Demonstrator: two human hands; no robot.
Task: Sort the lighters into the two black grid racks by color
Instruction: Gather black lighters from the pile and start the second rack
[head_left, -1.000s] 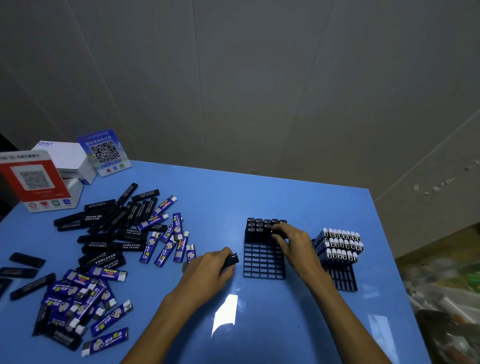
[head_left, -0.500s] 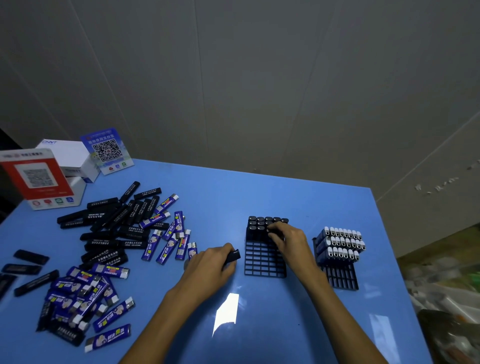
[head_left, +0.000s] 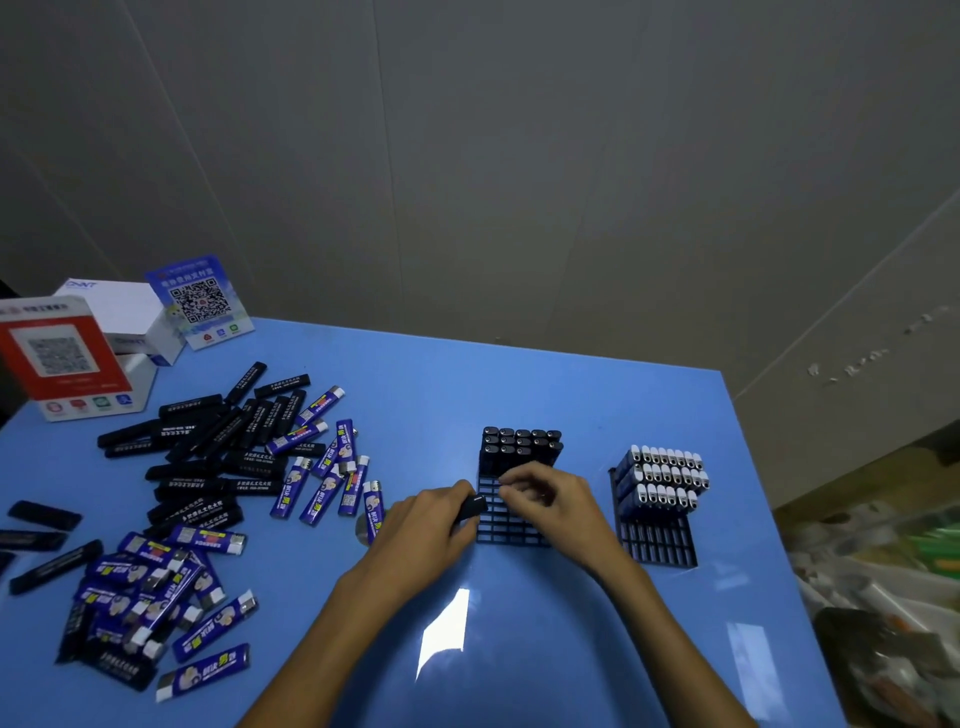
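Note:
Two black grid racks stand on the blue table. The left rack (head_left: 506, 530) holds black lighters (head_left: 522, 444) in its far rows. The right rack (head_left: 657, 545) holds blue lighters with silver tops (head_left: 665, 475) in its far rows. My left hand (head_left: 423, 525) grips one black lighter (head_left: 471, 506) at the left rack's near-left edge. My right hand (head_left: 556, 501) hovers over the left rack's middle, its fingers loosely bent toward that lighter and nothing visible in them. Loose black lighters (head_left: 208, 441) and blue lighters (head_left: 156, 571) lie mixed at the left.
A red QR sign (head_left: 57, 358), a white box (head_left: 119, 312) and a blue QR stand (head_left: 200, 301) sit at the table's far left corner. The table's right edge (head_left: 753, 467) runs just past the right rack, with clutter (head_left: 883, 571) below it.
My right hand has drawn back from the black lighters in the far rows toward the rack's middle, closer to my left hand. My left hand with its black lighter has edged toward the rack.

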